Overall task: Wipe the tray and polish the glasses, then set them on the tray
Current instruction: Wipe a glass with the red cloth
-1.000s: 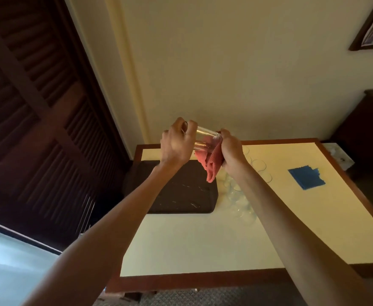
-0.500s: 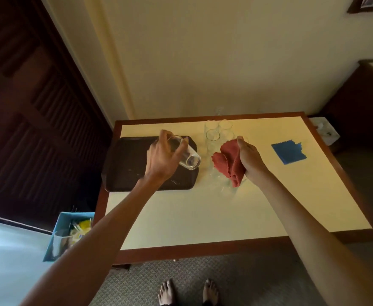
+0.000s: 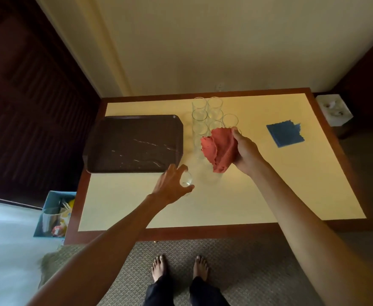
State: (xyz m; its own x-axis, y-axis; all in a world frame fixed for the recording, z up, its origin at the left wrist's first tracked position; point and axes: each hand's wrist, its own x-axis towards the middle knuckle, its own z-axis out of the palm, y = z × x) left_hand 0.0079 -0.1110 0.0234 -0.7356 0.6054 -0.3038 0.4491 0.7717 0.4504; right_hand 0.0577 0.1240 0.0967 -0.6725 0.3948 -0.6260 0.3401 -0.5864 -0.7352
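Observation:
A dark brown tray (image 3: 114, 131) lies on the left part of the yellow table, with pale streaks on its surface and nothing on it. My left hand (image 3: 172, 185) grips a clear glass (image 3: 186, 179) just in front of the tray's near right corner, low over the table. My right hand (image 3: 246, 152) holds a bunched red cloth (image 3: 219, 149) above a cluster of several clear glasses (image 3: 199, 115) standing right of the tray. The cloth hides some of those glasses.
The yellow table (image 3: 269, 191) has a reddish wooden border. A blue cloth (image 3: 285, 134) lies flat at the right. A blue bin (image 3: 52, 214) with items stands on the floor at left, a white box (image 3: 333, 109) at far right. My bare feet (image 3: 178, 268) stand near the table's front edge.
The glass and the cloth have come apart. My left hand carried the glass down from chest height, past the tray, to the table near the tray's corner. My right hand drew the cloth rightward.

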